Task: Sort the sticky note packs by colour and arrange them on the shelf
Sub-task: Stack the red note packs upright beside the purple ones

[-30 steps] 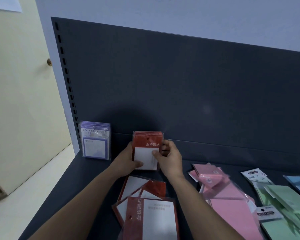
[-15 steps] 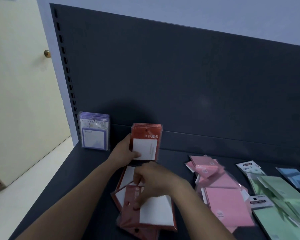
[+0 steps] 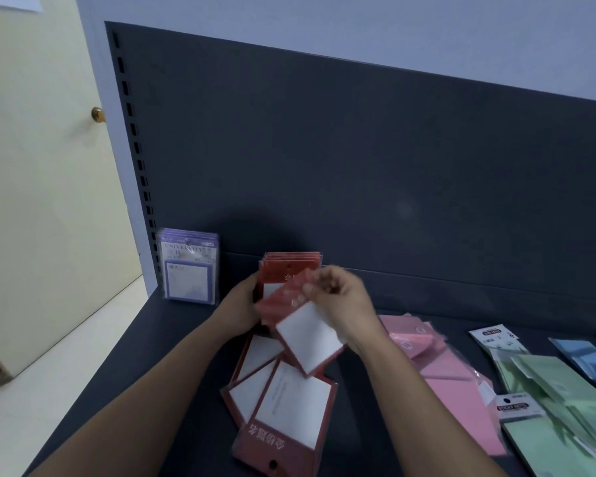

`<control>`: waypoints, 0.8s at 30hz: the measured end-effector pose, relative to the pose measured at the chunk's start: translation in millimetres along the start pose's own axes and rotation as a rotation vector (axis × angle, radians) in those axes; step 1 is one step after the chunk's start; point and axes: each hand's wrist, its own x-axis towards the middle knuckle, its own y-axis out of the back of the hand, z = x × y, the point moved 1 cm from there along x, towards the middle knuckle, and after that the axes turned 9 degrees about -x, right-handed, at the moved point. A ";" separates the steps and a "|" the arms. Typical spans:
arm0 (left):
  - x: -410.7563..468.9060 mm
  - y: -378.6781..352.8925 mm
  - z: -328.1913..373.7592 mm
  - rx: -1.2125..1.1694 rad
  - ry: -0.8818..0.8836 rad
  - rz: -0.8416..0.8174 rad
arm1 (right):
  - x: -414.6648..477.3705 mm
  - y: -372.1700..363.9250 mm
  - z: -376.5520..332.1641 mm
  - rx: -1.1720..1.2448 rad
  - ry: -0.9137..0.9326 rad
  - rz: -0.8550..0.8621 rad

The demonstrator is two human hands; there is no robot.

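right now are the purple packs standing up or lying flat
Standing up: the purple packs rest on edge against the back panel, fronts facing out.

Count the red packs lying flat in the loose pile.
3 red packs: back one, left tilted one, nearest one. More may hide beneath. The right hand holds another above them.

R hand (image 3: 344, 299) pinches tilted red pack (image 3: 307, 330) | L hand (image 3: 238, 304) holds upright red stack (image 3: 289, 264)
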 end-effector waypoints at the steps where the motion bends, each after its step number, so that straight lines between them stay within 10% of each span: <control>1: -0.2 1.5 1.2 -0.002 0.006 -0.008 | 5.0 2.2 -2.3 0.067 0.006 0.065; 9: 0.3 10.1 33.1 -0.157 -0.035 -0.049 | 24.8 -6.2 15.6 0.135 -0.036 0.323; 24: 14.6 22.4 52.6 0.347 -0.200 0.068 | 21.0 -10.2 31.9 -0.060 -0.032 0.320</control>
